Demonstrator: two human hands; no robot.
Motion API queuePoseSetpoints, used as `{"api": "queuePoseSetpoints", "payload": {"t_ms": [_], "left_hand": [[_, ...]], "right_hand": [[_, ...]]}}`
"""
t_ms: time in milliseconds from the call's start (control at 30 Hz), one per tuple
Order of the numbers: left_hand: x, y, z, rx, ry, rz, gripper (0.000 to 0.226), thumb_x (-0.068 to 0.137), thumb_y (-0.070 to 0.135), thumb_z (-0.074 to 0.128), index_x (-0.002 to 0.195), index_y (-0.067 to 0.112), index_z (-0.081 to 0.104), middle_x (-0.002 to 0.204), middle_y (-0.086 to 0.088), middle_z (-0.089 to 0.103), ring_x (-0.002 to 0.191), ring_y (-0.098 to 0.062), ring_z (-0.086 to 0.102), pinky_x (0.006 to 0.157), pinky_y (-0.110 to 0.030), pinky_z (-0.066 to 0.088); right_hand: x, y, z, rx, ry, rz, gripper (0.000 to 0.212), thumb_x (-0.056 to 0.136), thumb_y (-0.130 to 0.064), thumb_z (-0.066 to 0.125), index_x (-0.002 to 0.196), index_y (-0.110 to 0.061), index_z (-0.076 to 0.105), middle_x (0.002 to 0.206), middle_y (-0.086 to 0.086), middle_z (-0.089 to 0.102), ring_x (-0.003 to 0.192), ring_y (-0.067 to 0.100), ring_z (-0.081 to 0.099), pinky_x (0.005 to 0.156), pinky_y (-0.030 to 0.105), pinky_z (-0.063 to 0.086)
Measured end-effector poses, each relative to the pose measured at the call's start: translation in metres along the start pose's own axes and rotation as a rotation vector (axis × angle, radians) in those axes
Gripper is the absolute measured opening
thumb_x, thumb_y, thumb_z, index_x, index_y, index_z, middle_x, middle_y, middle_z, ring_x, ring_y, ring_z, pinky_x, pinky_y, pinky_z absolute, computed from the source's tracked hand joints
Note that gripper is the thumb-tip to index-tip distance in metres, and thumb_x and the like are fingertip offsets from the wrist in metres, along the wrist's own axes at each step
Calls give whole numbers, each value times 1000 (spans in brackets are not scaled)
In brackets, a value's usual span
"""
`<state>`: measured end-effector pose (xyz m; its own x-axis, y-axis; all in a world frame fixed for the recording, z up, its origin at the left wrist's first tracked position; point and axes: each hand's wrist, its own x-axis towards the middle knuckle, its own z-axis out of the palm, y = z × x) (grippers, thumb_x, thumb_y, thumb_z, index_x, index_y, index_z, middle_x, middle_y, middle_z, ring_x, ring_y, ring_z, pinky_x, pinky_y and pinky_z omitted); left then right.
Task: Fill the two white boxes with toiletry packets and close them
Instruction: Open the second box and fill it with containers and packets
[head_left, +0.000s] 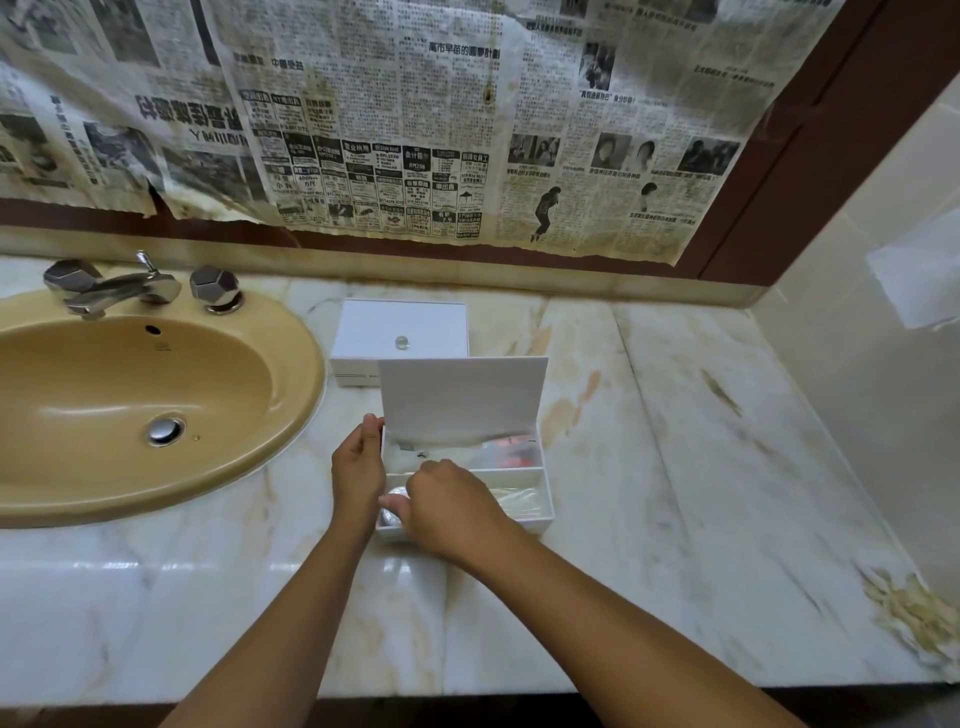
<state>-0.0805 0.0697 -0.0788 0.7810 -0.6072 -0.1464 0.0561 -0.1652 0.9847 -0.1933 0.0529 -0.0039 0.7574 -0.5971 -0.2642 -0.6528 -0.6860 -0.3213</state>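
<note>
A white box (545, 506) stands on the marble counter with its lid (462, 397) raised upright. Its back compartment holds clear packets, one with orange and red inside (511, 449). The front right compartment holds a pale packet (519, 501). My left hand (358, 467) rests against the box's left wall, fingers up along its back corner. My right hand (447, 506) reaches into the front left compartment, fingers curled on a small round white packet (392, 512). A second white box (400, 330) stands behind it, shut, with a clear knob on its lid.
A tan oval sink (130, 405) with a chrome tap (119, 288) fills the left of the counter. Newspaper covers the mirror behind. A tiled wall with a white holder (919, 270) bounds the right side. Flaking yellow residue (909, 613) lies at the counter's right front.
</note>
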Motion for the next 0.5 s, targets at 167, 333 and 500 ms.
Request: {"api": "queuePoseSetpoints", "payload": {"t_ms": [167, 333, 500], "left_hand": [[0, -3, -2, -4, -39, 34, 45, 104, 37, 33, 94, 15, 70, 88, -9, 71, 80, -19, 62, 73, -26, 48], [-1, 1, -1, -27, -29, 8, 41, 105, 34, 33, 91, 21, 69, 86, 0, 72, 80, -13, 66, 70, -18, 50], [-2, -1, -2, -55, -39, -5, 46, 104, 35, 32, 98, 8, 69, 86, -3, 72, 68, -1, 67, 62, -11, 49]], "right_hand": [[6, 8, -10, 53, 82, 1, 41, 99, -37, 43, 102, -4, 67, 105, 17, 62, 101, 32, 55, 81, 37, 44], [21, 15, -13, -19, 80, 25, 51, 98, -50, 36, 123, -13, 61, 119, 13, 57, 113, 29, 47, 91, 42, 41], [31, 15, -3, 57, -83, 81, 70, 96, -62, 24, 115, -9, 64, 126, 11, 54, 119, 27, 44, 95, 42, 38]]}}
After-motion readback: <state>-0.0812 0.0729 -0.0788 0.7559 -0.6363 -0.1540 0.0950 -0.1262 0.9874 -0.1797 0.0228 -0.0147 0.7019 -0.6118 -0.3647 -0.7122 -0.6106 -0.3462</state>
